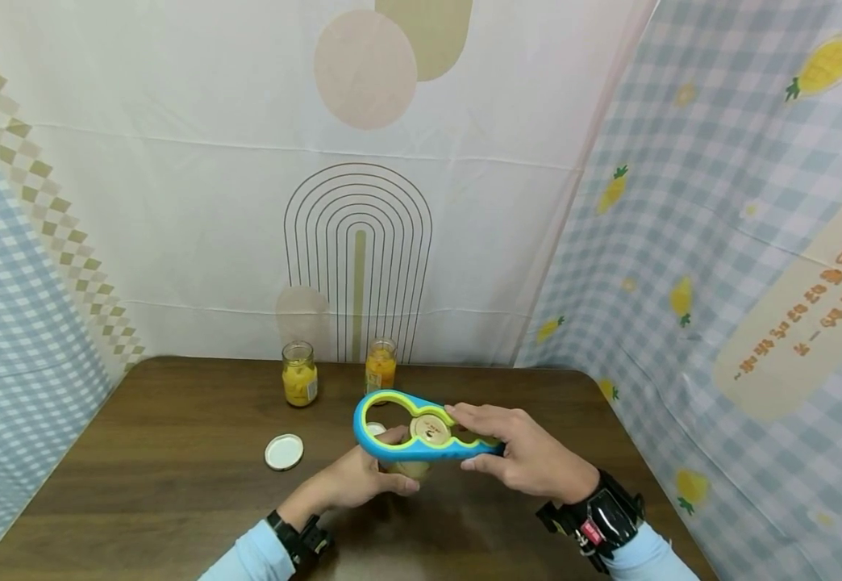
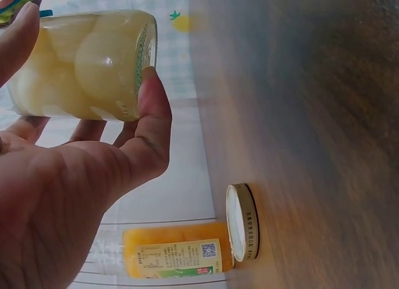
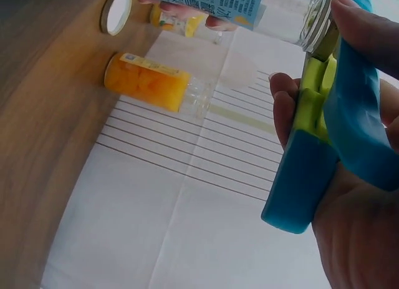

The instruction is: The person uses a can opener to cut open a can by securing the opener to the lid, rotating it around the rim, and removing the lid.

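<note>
My left hand (image 1: 363, 478) grips a glass jar (image 2: 93, 64) of pale round fruit, held up off the table, with thumb and fingers around its sides. A printed blue label (image 3: 234, 5) shows on that jar in the right wrist view. My right hand (image 1: 530, 453) holds a blue and lime-green jar opener (image 3: 355, 114) by its handle end. The opener lies across the jar's top, its toothed inner edges around the gold lid (image 1: 431, 429). Part of the jar is hidden under the opener in the head view.
Two lidless glass jars stand at the table's back edge, one with yellow fruit (image 1: 300, 379), one with orange fruit (image 1: 381, 367). A white-lined lid (image 1: 284, 452) lies on the left, another lid (image 2: 243, 223) before the orange jar. Cloth curtains (image 1: 196, 242) hang behind the brown table (image 1: 174, 484).
</note>
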Tool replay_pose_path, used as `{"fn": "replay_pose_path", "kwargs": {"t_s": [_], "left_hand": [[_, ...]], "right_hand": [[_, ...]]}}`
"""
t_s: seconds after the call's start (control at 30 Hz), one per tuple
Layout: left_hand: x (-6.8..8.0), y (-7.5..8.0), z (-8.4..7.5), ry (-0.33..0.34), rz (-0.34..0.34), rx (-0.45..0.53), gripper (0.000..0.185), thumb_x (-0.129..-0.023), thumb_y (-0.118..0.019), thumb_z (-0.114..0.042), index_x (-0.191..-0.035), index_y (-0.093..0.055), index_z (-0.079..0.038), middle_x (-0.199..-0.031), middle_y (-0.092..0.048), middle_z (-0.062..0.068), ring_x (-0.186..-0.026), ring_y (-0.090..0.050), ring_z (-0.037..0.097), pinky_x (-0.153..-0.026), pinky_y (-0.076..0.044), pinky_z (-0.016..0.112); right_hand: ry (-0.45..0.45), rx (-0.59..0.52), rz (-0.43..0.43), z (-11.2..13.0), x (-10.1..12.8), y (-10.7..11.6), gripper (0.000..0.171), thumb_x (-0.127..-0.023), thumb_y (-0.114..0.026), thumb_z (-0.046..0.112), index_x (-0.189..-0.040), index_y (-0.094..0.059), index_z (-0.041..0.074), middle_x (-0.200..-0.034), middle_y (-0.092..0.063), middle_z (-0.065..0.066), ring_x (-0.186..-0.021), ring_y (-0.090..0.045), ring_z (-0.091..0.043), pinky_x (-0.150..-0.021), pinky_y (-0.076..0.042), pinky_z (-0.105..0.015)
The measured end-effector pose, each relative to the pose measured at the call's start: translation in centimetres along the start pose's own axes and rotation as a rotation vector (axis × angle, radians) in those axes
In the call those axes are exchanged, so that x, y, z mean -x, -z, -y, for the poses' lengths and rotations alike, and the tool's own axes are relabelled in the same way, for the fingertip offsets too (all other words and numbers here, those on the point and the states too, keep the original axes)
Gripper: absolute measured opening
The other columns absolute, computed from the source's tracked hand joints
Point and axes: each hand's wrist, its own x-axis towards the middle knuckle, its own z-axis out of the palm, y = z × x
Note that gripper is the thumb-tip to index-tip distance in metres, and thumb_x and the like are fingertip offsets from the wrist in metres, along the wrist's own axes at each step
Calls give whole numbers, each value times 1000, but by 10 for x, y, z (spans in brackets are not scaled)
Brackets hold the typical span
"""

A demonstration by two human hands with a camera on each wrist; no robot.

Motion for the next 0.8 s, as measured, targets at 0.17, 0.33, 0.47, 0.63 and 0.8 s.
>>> {"fn": "replay_pose_path", "kwargs": {"t_s": [0.17,0.33,0.47,0.63,0.8], "left_hand": [[0,1,-1,4,6,5,65,-98,-80,-32,-155,-52,-22,-155,-60,5,-143,-55,28,-118,-44,60],[0,0,-3,10,4,1,62,-98,-80,-32,-154,-54,-25,-155,-59,4,-141,-56,25,-116,-46,57],[0,0,-2,-7,4,-3,58,-99,-79,-31,-151,-56,-25,-151,-62,3,-134,-60,21,-112,-48,49],[0,0,-1,-22,9,5,60,-98,-80,-30,-153,-55,-25,-151,-62,2,-135,-60,19,-111,-49,49],[-1,1,2,-19,22,6,56,-100,-78,-32,-151,-56,-25,-151,-62,7,-137,-61,28,-113,-48,52]], "right_hand": [[0,-12,4,-4,0,-1,71,-98,-80,30,-161,-48,26,-161,-56,-9,-145,-59,-30,-111,-56,-51],[-1,-18,3,-5,0,-2,71,-98,-80,29,-161,-48,25,-162,-56,-9,-145,-59,-30,-111,-56,-50],[0,-21,-5,-5,1,-2,72,-98,-80,30,-162,-48,26,-162,-55,-9,-145,-59,-29,-111,-56,-51],[9,-38,-17,-6,1,-4,73,-97,-81,29,-161,-48,29,-162,-55,-4,-145,-59,-27,-111,-56,-49],[30,-50,-27,-8,1,-2,70,-98,-79,30,-161,-49,26,-161,-57,-5,-144,-60,-28,-111,-57,-45]]}}
